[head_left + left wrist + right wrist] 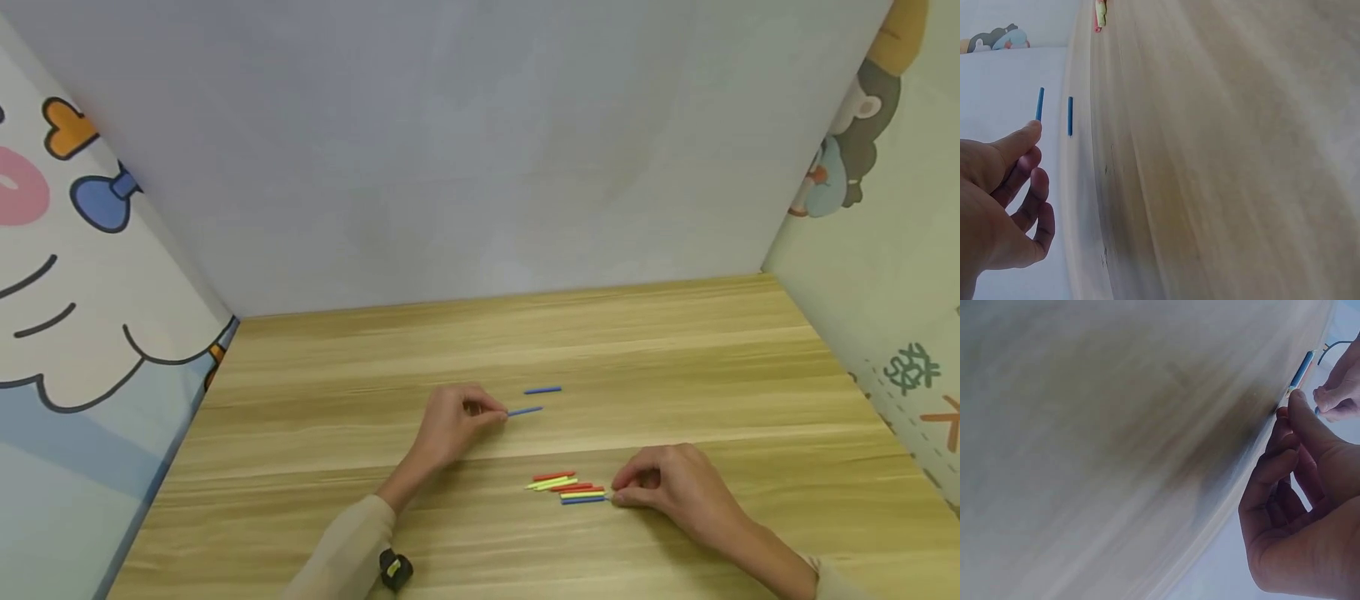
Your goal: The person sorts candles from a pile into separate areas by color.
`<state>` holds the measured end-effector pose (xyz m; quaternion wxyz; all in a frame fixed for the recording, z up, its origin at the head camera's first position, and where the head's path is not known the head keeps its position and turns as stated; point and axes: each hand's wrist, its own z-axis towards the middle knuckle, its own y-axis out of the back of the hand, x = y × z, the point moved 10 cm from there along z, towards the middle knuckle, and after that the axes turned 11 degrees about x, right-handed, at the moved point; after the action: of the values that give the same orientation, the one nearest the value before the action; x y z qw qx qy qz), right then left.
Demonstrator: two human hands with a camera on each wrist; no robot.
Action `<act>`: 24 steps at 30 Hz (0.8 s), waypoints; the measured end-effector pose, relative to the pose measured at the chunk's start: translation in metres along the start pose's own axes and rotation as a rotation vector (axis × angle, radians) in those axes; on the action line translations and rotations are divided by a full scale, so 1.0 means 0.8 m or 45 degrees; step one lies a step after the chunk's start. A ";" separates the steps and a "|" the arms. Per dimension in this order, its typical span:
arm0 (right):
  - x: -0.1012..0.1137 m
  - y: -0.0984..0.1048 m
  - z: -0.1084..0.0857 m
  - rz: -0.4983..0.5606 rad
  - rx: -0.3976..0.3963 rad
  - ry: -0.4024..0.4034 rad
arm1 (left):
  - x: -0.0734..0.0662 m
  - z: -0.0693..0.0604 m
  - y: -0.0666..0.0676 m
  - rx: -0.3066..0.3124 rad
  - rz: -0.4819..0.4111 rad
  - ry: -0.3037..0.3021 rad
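Observation:
My left hand (457, 421) pinches one end of a thin blue stick (525, 411) between thumb and forefinger, its free end toward the right. Just beyond it a second blue stick (543, 390) lies on the table; the left wrist view shows this pair as well, the held stick (1040, 103) beside the lying one (1070, 115). Nearer to me is a loose pile of red, yellow and blue sticks (553, 483). At its right end, the curled thumb and forefinger of my right hand (682, 492) meet the stick ends. Whether they grip one is too small to tell.
The sticks lie on a wood-grain table (337, 350). A plain grey wall (480, 150) stands at its far edge, with cartoon-printed panels (112, 292) at the sides. A small black object (395, 570) is at my left sleeve.

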<state>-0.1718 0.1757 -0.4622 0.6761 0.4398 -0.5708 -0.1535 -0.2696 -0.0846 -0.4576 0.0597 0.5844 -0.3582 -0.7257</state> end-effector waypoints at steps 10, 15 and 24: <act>-0.004 -0.003 0.000 -0.022 -0.028 0.023 | 0.002 0.022 -0.010 0.001 0.068 -0.011; -0.005 -0.001 0.003 -0.033 -0.025 0.036 | 0.007 0.032 -0.012 -0.007 0.089 -0.001; -0.012 -0.012 0.004 -0.021 -0.015 0.026 | 0.013 0.043 -0.025 0.009 0.128 -0.016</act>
<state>-0.1751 0.1758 -0.4759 0.6833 0.4421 -0.5592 -0.1579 -0.2969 -0.0600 -0.4759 0.0917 0.5612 -0.3899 -0.7243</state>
